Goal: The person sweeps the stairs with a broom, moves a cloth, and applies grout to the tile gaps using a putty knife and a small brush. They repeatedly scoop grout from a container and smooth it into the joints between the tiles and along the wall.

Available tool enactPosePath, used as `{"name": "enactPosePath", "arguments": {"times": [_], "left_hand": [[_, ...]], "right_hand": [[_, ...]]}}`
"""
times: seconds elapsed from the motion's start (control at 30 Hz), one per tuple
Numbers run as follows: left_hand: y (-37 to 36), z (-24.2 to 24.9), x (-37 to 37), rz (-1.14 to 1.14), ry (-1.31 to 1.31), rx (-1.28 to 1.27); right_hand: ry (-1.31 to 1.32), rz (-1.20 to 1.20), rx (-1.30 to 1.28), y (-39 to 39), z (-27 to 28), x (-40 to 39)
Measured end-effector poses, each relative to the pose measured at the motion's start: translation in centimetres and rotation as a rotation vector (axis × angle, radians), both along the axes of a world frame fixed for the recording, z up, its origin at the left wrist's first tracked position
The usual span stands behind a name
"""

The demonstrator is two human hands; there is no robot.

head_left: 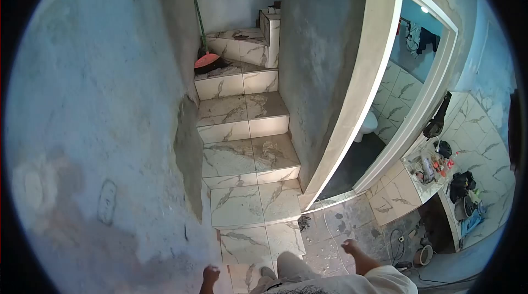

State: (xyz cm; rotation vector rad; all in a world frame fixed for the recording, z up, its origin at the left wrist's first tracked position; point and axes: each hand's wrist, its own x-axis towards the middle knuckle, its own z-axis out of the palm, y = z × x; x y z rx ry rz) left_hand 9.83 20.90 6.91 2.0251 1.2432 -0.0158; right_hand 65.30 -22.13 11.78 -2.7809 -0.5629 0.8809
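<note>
My left hand (210, 275) hangs at the bottom, close to the blue wall, with its fingers curled in. I see no object sticking out of it. At the end of a short pale sleeve, my right hand (350, 247) is held out over the grey floor, also with curled fingers and nothing visible in it. Neither hand touches anything. Below me, one shoe (268, 272) and a trouser knee show at the foot of the marble-patterned tiled stairs (235, 206).
A broom (209, 62) leans on an upper step. At right, a white door frame (379, 88) opens on a toilet (367, 125). A tiled counter (393, 195) holds bottles and clutter. Cables (397, 243) and a bucket (423, 255) lie on the floor.
</note>
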Motion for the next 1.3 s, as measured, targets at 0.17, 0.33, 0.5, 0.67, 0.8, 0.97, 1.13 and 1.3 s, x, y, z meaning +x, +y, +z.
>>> {"name": "enactPosePath", "arguments": {"times": [0.17, 0.33, 0.5, 0.67, 0.8, 0.97, 1.13, 1.3], "left_hand": [[8.0, 9.0, 12.5, 0.041, -0.102, 0.065], [10.1, 11.0, 19.9, 0.013, -0.025, -0.119], [10.8, 4.4, 16.6, -0.840, 0.286, 0.202], [15.2, 14.6, 18.5, -0.728, 0.330, 0.362], [19.1, 21.2, 21.1, 0.371, -0.165, -0.200], [24.1, 25.6, 25.2, 0.290, -0.007, -0.080], [30.5, 26.9, 28.4, 0.079, 0.037, -0.095], [40.7, 33.8, 33.6, -0.047, 0.060, -0.072]], "right_hand": [[-0.103, -0.245, 0.067, -1.4, 2.0, -0.3], [0.070, -0.143, 0.098, 1.9, -6.7, -2.7], [0.239, 0.135, -0.012, 12.9, -0.1, 0.3], [0.145, 0.127, 0.139, 27.0, 10.6, 10.7], [-0.011, 0.403, 0.318, 39.6, 16.0, 19.5], [0.023, 0.259, 0.437, 52.7, 26.0, 21.3], [0.140, 0.352, 0.289, 58.9, 27.7, 18.3], [0.171, 0.487, 0.248, 61.2, 34.8, 17.7]]}}
